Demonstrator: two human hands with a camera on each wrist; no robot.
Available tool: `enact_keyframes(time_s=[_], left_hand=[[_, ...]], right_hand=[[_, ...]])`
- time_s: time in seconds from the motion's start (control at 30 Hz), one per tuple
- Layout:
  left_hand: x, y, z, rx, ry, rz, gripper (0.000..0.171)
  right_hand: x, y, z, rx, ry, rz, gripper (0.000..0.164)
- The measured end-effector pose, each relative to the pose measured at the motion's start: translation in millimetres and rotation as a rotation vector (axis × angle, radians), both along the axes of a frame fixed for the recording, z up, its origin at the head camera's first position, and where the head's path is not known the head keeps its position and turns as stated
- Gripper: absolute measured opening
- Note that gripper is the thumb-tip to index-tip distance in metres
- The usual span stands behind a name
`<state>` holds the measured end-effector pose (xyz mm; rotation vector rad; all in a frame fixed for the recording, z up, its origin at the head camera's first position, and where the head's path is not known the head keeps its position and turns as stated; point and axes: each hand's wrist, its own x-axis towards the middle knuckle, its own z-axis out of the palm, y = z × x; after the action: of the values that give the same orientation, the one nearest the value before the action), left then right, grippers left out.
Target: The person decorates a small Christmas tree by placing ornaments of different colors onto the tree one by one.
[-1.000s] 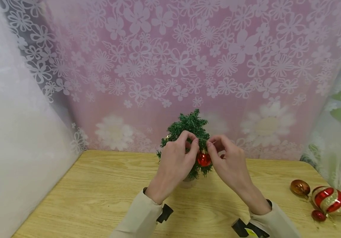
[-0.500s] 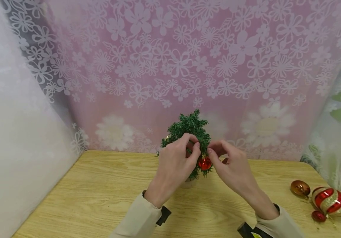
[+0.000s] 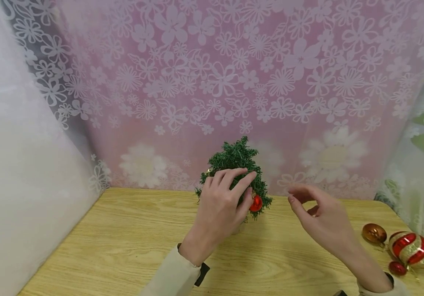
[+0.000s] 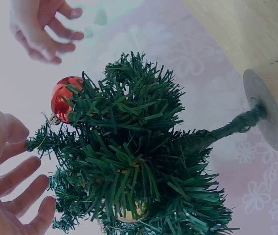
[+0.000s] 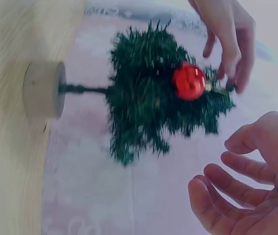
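Observation:
A small green artificial Christmas tree point(image 3: 236, 154) stands upright on a round base point(image 5: 43, 89). From a branch on its right side hangs a shiny red ball ornament point(image 3: 256, 203) with a gold cap. My left hand point(image 3: 219, 203) is in front of the tree, fingers spread and lightly bent; in the left wrist view its thumb and forefinger are at a branch tip point(image 4: 43, 142), and whether they touch it is unclear. Well to the right of the tree, my right hand point(image 3: 324, 216) has loosely bent fingers and holds nothing. A gold ornament point(image 4: 131, 213) is partly hidden among the branches.
On the wooden table point(image 3: 130, 246), at the right, lie a bronze ornament point(image 3: 374, 233), a large red-and-gold striped ornament point(image 3: 413, 249) and a small dark red one point(image 3: 397, 268). A pink flowered curtain point(image 3: 197, 102) hangs behind the table.
My right hand has drawn away from the branch toward the right. The left hand's fingers have loosened and spread. The red ball hangs slightly lower and farther right.

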<state>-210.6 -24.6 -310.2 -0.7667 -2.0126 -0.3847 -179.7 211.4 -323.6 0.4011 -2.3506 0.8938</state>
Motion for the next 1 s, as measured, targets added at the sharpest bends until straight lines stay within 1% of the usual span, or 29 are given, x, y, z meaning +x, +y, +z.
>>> enact_keyframes(time_s=[0.2,0.4,0.5,0.6,0.7,0.87,1.0], left_hand=[[0.7,-3,-5.1,0.009,-0.016,0.007,0.029],[1.2,-8,-9.0,0.033,-0.027,-0.006,0.030],[2.8,-11,-10.3,0.046,-0.049,-0.010,0.030],[5.1,-14,-11.7,0.056,-0.074,-0.006,0.031],[7.4,-17,-13.7,0.056,-0.084,0.019,0.035],[11.9,-23,-17.5,0.067,-0.090,0.069,0.041],[14.9,-27,-20.8,0.081,-0.122,0.089,0.047]], right_hand=[[4.3,30,-3.2,0.038,-0.067,-0.078,0.014],[5.3,60,-4.4,0.077,-0.134,-0.120,0.017],[5.9,72,-5.7,0.084,-0.140,-0.154,0.018],[7.6,80,-6.3,0.091,-0.121,-0.201,0.019],[9.8,89,-5.4,0.090,-0.121,-0.235,0.021],[13.3,111,-3.9,0.106,-0.172,-0.291,0.028],[13.0,132,-5.9,0.122,-0.189,-0.319,0.031]])
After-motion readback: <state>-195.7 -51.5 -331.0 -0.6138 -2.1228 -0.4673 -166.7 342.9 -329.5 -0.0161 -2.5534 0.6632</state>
